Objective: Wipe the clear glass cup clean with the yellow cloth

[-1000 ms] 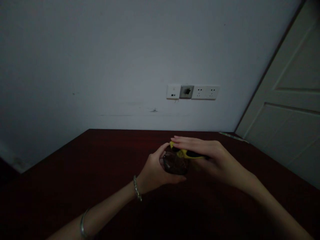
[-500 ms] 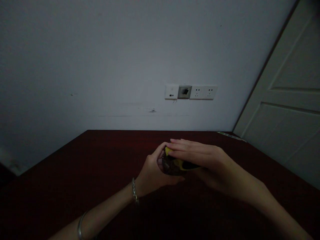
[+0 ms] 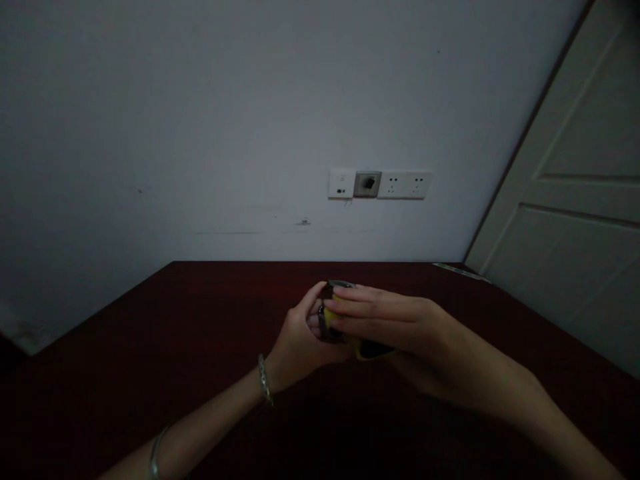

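In front of me, low over the table, my left hand curls around a dark, shiny, see-through, cup-like object with a rounded rim. From the right, my right hand lies over it, fingers together, holding a yellow-and-black piece against it. Yellow shows under the fingertips and as an edge around a black patch below the palm. Dim light and the fingers hide most of both objects, so their exact kind is unclear. My right thumb is mostly hidden.
The dark red table reaches back to a pale wall. Sockets and switch plates sit on the wall. At the right stands a panelled door, with a thin strip on the table near it.
Both hands and the held objects have turned slightly. My left hand has shifted a little left; the cup-like object's rim now shows above my right fingers, and the black patch sits lower.
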